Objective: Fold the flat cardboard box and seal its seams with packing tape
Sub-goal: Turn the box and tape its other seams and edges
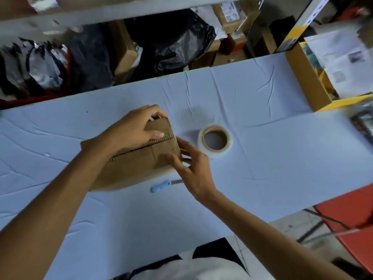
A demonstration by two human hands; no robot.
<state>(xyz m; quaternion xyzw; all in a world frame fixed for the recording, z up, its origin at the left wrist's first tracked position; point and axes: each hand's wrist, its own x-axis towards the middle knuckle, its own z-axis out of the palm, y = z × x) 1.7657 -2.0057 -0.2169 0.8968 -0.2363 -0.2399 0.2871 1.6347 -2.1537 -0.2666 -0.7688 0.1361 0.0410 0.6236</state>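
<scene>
surface: table [262, 162], pale wrinkled cover | on it: cardboard box [141, 166], tape roll [214, 156], blue cutter [160, 187], open carton [306, 77] far right

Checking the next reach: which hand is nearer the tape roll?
Right. The right hand touches the cardboard box beside the tape roll; the left hand grips the box top, farther left.

Your left hand [131, 132] and forearm cover the left part of the cardboard box [141, 160], so the seam cannot be followed there. Your right hand [191, 172] hides the box's right wall and the far end of the blue cutter [160, 186]. Print on the papers [343, 57] at right is blurred (unreadable). The dark object [363, 122] at the right edge is cut off and smeared; what it is cannot be told. The red chair [353, 219] is cropped.
</scene>
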